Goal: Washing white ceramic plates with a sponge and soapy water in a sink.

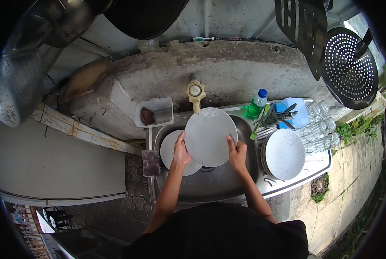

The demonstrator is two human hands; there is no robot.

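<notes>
Between my two hands I hold a round white plate (210, 137) with a textured rim over a stainless steel sink (225, 184). My left hand (181, 152) grips its left edge, and my right hand (237, 152) has the thumb on its face at the right. Another white plate (170, 145) lies in the basin, partly hidden by the held plate and my left hand. Just beyond the held plate, a cream plastic tap (195, 92) juts from the wall; whether water runs cannot be made out.
On the right drainboard (277, 187) are stacked white plates (285, 154), glasses (322, 129), a cutlery holder (272, 115) and a bottle of green liquid (257, 105). A plastic tub (154, 112) and a dark sponge (151, 163) sit left. Overhead hang a skimmer (350, 69) and pans (144, 16).
</notes>
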